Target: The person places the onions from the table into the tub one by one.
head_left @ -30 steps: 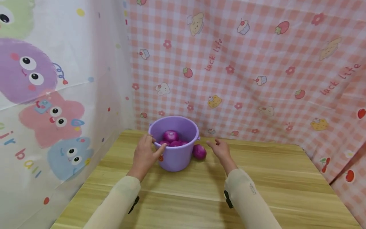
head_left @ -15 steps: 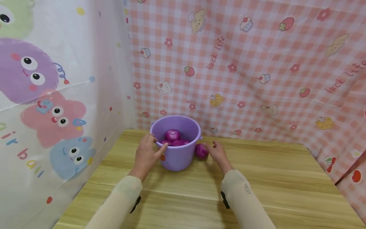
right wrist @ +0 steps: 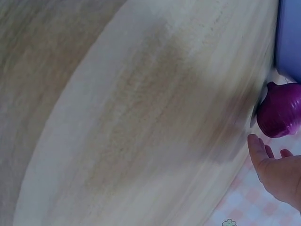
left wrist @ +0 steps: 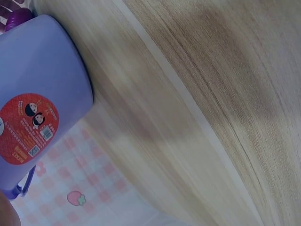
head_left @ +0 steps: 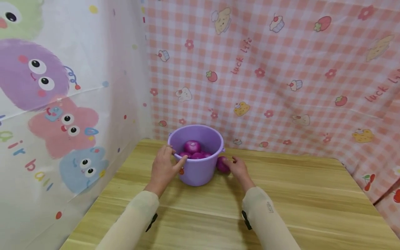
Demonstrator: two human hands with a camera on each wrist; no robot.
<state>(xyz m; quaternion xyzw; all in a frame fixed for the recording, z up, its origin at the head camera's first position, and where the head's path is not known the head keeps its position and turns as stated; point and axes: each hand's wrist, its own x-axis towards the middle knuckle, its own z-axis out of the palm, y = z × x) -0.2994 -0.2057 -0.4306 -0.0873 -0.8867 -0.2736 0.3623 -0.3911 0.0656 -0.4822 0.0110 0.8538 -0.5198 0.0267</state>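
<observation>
A purple bucket (head_left: 199,173) stands upright on the table, with several red onions (head_left: 192,148) inside. My left hand (head_left: 163,168) holds its left rim, the thumb lying along the front edge; in the left wrist view the bucket's side (left wrist: 42,61) shows a round red label. One more red onion (head_left: 222,164) sits on the table just right of the bucket. My right hand (head_left: 241,171) is beside that onion, fingers spread and loosely bent, fingertips very near it. In the right wrist view, the onion (right wrist: 281,110) lies off the fingertips, not enclosed by them.
The wood-grain table (head_left: 281,201) extends to the right and front. Close behind the bucket hangs a pink checked cloth (head_left: 265,86). A white cartoon-printed cloth (head_left: 103,104) borders the left side.
My right hand has moved left, up to the loose onion. The left hand has stayed at the bucket rim. The whole head view has shifted slightly.
</observation>
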